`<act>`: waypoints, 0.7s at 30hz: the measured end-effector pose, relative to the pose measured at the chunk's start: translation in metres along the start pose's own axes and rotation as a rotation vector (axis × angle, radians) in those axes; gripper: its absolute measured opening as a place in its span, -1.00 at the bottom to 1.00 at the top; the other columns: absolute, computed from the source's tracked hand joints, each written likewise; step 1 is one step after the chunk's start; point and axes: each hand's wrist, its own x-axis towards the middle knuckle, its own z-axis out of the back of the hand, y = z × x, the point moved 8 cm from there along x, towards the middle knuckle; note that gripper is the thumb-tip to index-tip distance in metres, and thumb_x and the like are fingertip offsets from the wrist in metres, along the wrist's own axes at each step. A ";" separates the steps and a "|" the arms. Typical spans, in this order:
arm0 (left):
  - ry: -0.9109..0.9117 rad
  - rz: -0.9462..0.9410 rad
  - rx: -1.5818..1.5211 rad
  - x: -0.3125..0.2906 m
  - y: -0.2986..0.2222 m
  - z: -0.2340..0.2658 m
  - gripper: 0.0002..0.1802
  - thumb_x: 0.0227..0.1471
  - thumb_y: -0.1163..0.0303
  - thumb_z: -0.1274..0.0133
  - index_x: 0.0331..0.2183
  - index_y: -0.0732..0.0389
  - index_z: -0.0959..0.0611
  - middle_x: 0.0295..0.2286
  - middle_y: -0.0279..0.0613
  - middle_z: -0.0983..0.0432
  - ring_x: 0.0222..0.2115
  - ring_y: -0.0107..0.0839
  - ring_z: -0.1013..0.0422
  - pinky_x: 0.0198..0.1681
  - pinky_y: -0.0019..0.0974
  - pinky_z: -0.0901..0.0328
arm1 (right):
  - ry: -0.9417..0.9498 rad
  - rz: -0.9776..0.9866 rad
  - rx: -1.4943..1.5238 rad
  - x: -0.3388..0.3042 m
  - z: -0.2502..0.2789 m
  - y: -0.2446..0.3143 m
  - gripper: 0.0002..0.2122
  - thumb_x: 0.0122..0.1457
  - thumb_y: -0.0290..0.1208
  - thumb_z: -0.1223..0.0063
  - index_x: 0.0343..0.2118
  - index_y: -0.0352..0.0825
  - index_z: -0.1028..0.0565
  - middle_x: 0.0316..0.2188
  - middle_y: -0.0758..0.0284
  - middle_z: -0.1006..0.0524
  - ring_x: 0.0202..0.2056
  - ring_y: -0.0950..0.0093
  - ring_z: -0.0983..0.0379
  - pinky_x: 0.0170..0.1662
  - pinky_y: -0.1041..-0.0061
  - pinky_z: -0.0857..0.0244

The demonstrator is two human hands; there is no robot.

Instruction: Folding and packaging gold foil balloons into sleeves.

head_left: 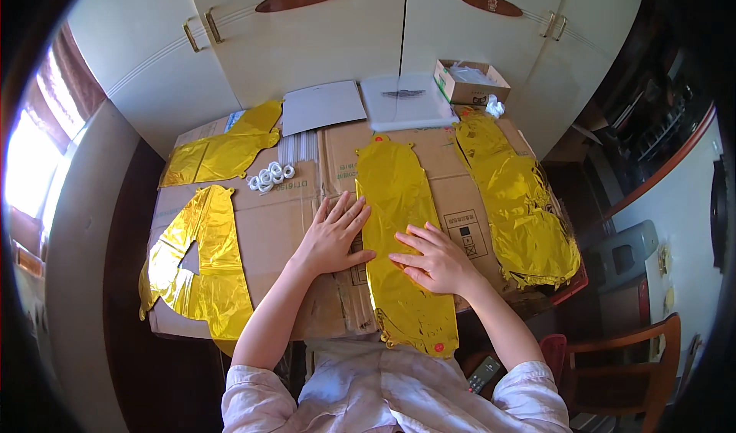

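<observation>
A long, flat gold foil balloon [392, 203] lies lengthwise in front of me on the cardboard-covered table, its near end at the table's front edge. My left hand [335, 237] rests with fingers spread along the balloon's left edge, partly on the cardboard. On the balloon's right side lies my right hand [437, 260], fingers apart and palm down. Neither hand grips anything. To the left are an angular gold foil balloon [218, 256] with a hole in it and another gold foil balloon [222, 149] behind. A stack of crinkled gold foil balloons [514, 203] lies at the right.
Several white ribbon coils [271, 176] sit left of centre on the cardboard [284, 226]. Along the back are a grey-white flat board [324, 108], a translucent plastic bag [406, 103] and a small carton [471, 82]. A wooden chair [621, 372] and a remote control [484, 374] are at lower right.
</observation>
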 end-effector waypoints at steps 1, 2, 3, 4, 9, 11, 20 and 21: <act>-0.004 -0.007 -0.008 0.000 -0.001 0.002 0.01 -0.03 -0.33 0.01 0.24 0.19 -0.27 0.26 -0.11 -0.11 0.33 -0.10 0.13 0.34 0.14 0.24 | 0.001 0.002 0.001 0.000 0.000 0.000 -0.70 0.11 -0.25 -0.13 -0.05 0.01 -0.59 0.13 0.33 -0.41 0.18 0.23 -0.26 0.26 0.09 -0.07; -0.006 -0.013 -0.017 -0.001 -0.003 0.006 0.01 -0.04 -0.33 0.00 0.23 0.20 -0.27 0.25 -0.11 -0.11 0.33 -0.10 0.13 0.34 0.14 0.25 | 0.003 0.003 0.003 0.000 -0.001 -0.001 -0.70 0.11 -0.25 -0.13 -0.06 0.01 -0.59 0.13 0.33 -0.42 0.18 0.24 -0.26 0.26 0.08 -0.07; -0.008 -0.020 -0.026 -0.001 -0.005 0.010 0.02 -0.05 -0.33 -0.02 0.23 0.21 -0.27 0.25 -0.10 -0.12 0.33 -0.10 0.13 0.34 0.15 0.25 | 0.011 0.006 0.004 0.000 -0.001 -0.001 -0.70 0.12 -0.26 -0.12 -0.05 0.00 -0.58 0.13 0.33 -0.41 0.18 0.23 -0.26 0.26 0.08 -0.07; 0.011 -0.037 -0.024 -0.002 -0.008 0.012 0.03 -0.07 -0.33 -0.04 0.23 0.22 -0.28 0.25 -0.09 -0.13 0.33 -0.10 0.12 0.33 0.15 0.25 | 0.020 0.009 0.004 0.000 0.000 -0.001 -0.70 0.13 -0.27 -0.10 -0.05 -0.01 -0.58 0.13 0.33 -0.41 0.19 0.23 -0.25 0.26 0.08 -0.06; 0.075 -0.091 -0.038 -0.014 -0.020 0.014 0.10 -0.16 -0.33 -0.12 0.22 0.26 -0.29 0.23 -0.04 -0.16 0.32 -0.10 0.10 0.33 0.17 0.25 | 0.027 0.010 0.009 0.000 -0.002 0.000 -0.70 0.13 -0.28 -0.08 -0.05 -0.02 -0.58 0.13 0.33 -0.41 0.19 0.23 -0.24 0.27 0.07 -0.05; 0.076 -0.092 -0.057 -0.019 -0.025 0.015 0.13 -0.20 -0.33 -0.15 0.22 0.25 -0.28 0.23 -0.01 -0.15 0.32 -0.09 0.10 0.33 0.17 0.25 | 0.029 0.006 0.007 0.001 -0.002 0.000 -0.70 0.13 -0.27 -0.08 -0.05 -0.02 -0.58 0.13 0.33 -0.41 0.19 0.23 -0.24 0.27 0.06 -0.04; 0.155 -0.102 -0.103 -0.035 -0.045 0.014 0.24 -0.29 -0.36 -0.20 0.26 0.21 -0.20 0.26 0.02 -0.06 0.32 0.04 0.16 0.33 0.20 0.26 | 0.036 0.001 0.002 0.000 -0.003 -0.001 -0.70 0.13 -0.27 -0.08 -0.04 -0.03 -0.57 0.14 0.34 -0.40 0.21 0.25 -0.21 0.28 0.06 -0.02; 0.166 -0.101 -0.114 -0.037 -0.046 0.014 0.25 -0.30 -0.35 -0.21 0.27 0.21 -0.19 0.26 0.02 -0.05 0.32 0.06 0.17 0.32 0.21 0.26 | 0.038 0.002 0.001 0.000 -0.002 -0.001 -0.69 0.13 -0.27 -0.08 -0.04 -0.03 -0.57 0.14 0.34 -0.40 0.21 0.25 -0.20 0.28 0.06 -0.02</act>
